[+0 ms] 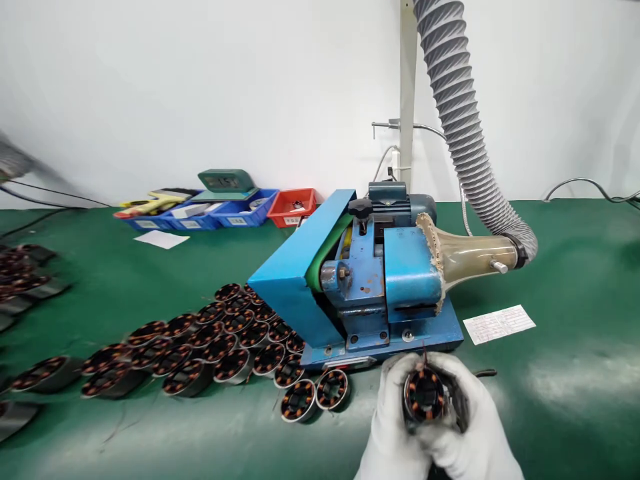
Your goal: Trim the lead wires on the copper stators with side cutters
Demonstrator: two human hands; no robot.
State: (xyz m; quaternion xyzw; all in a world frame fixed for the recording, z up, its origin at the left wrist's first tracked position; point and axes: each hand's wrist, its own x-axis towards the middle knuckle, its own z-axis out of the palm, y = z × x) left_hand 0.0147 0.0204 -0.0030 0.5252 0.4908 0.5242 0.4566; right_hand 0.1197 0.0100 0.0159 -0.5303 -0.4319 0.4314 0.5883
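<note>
At six o'clock, the left hand [393, 427] and right hand [470, 427] (both gloved) are clasping one stator [424, 395], coil face upturned for viewing, before the blue machine [360, 280].

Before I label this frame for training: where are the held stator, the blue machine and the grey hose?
stator [425, 395], head view, on its copper windings.
blue machine [413, 275], head view, on its front housing.
grey hose [457, 113], head view, on its ribbed wall.
</note>
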